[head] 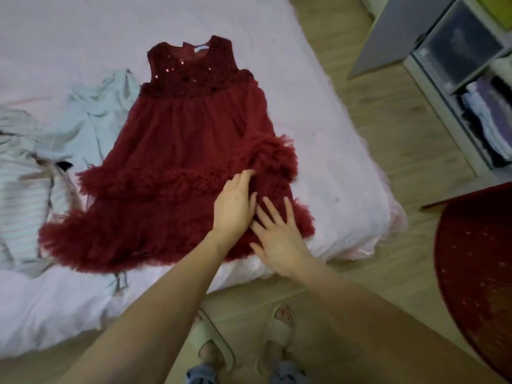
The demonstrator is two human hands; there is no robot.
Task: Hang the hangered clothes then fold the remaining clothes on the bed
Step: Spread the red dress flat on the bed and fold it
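A dark red ruffled tulle dress [177,139] with a sequinned bodice lies flat on the pink bed [332,167], neckline away from me. My left hand [235,206] rests on the skirt's right side, fingertips dug into the middle ruffle. Beside it, my right hand [279,236] lies flat with fingers spread on the lower right ruffle near the bed's edge. To the left of the dress sits a pale blue garment [91,126] and a striped light garment [25,195], both crumpled.
Wooden floor [388,128] runs along the bed's right side. A grey shelf unit [460,79] with stacked clothes stands at the upper right. A dark red round rug [476,261] lies at the right. My slippered feet [243,336] stand at the bed's near edge.
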